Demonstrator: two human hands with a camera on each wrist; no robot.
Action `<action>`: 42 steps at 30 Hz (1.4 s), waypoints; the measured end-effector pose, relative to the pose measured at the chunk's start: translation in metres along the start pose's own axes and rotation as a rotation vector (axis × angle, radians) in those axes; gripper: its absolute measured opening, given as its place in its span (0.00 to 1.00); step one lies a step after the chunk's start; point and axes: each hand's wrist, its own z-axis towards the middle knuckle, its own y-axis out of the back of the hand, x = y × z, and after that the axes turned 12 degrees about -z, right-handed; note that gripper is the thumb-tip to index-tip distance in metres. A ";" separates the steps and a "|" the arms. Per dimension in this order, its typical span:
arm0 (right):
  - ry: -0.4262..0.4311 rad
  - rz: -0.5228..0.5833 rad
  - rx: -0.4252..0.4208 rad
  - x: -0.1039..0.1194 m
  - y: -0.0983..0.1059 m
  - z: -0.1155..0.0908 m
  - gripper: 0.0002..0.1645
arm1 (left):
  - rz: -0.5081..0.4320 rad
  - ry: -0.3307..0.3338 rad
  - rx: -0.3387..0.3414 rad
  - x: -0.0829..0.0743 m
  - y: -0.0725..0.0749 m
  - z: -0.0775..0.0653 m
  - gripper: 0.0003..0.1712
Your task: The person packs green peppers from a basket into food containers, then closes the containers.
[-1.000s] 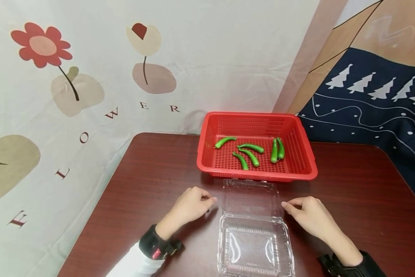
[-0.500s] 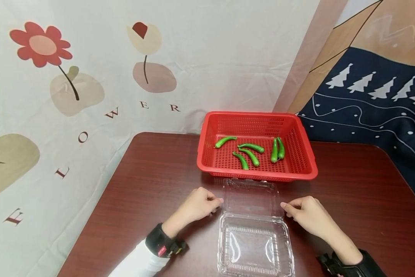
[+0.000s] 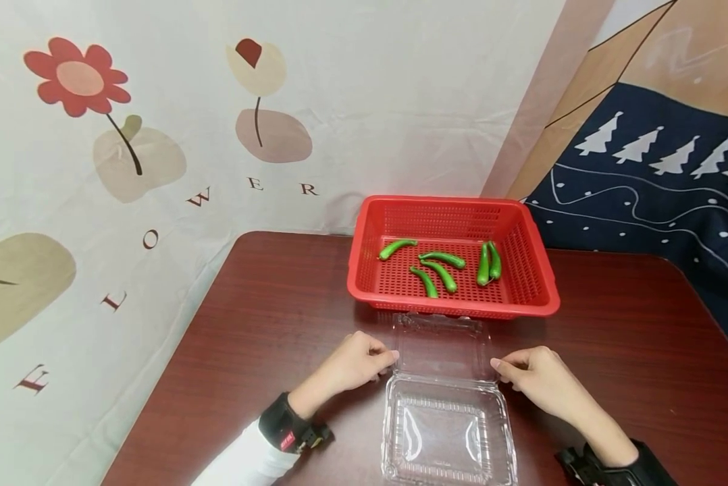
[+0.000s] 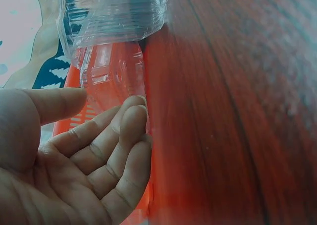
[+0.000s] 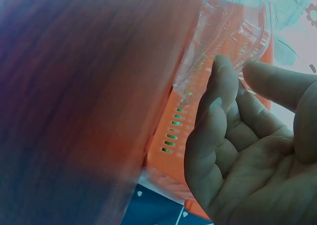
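A clear plastic clamshell container (image 3: 443, 432) lies unfolded on the table, its lid (image 3: 443, 347) flat on the far side. My left hand (image 3: 354, 364) holds the lid's left edge, thumb on top and curled fingers below. On the opposite edge, my right hand (image 3: 540, 378) takes the lid between thumb and forefinger. In the left wrist view, the lid's rim (image 4: 94, 74) runs between thumb and fingers. The right wrist view has the lid (image 5: 237, 36) right at the thumb and forefinger tips.
Behind the container stands a red plastic basket (image 3: 452, 305) with several green peppers (image 3: 442, 258) in it. Its front wall is close to the lid's far edge. A dark wood table (image 3: 267, 290) lies beneath, against a printed cloth backdrop (image 3: 400, 101).
My left hand has moved right, from beside the lid onto its left edge. The right hand has shifted slightly left to the lid's edge. Container, basket and peppers stay put.
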 end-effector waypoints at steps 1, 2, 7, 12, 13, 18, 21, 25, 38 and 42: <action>0.005 0.000 0.000 0.000 0.000 0.000 0.16 | -0.005 0.002 0.000 -0.001 0.000 0.000 0.18; 0.010 0.001 0.000 0.000 0.000 0.000 0.16 | -0.008 0.002 0.000 -0.002 0.001 0.000 0.18; 0.019 0.000 0.010 -0.001 0.001 -0.001 0.14 | -0.015 -0.001 0.002 -0.005 0.003 -0.001 0.16; 0.023 0.008 0.022 -0.001 0.004 -0.003 0.13 | -0.015 -0.002 0.012 -0.004 0.005 -0.001 0.16; 0.024 0.011 0.023 -0.001 0.005 -0.004 0.13 | -0.015 -0.003 0.012 -0.004 0.005 -0.001 0.17; 0.029 0.012 0.022 0.000 0.007 -0.006 0.12 | -0.027 -0.009 0.017 -0.003 0.006 -0.002 0.15; 0.030 0.008 0.023 0.001 0.007 -0.006 0.11 | -0.035 -0.015 0.017 -0.003 0.007 -0.002 0.15; 0.026 0.004 0.020 0.003 0.009 -0.008 0.11 | -0.052 -0.018 0.012 -0.002 0.008 -0.003 0.16; 0.025 -0.022 0.006 0.005 0.008 -0.010 0.11 | -0.117 -0.009 -0.003 -0.003 0.009 -0.005 0.11; 0.033 -0.028 0.002 0.006 0.009 -0.010 0.10 | -0.121 -0.004 0.000 -0.003 0.010 -0.006 0.10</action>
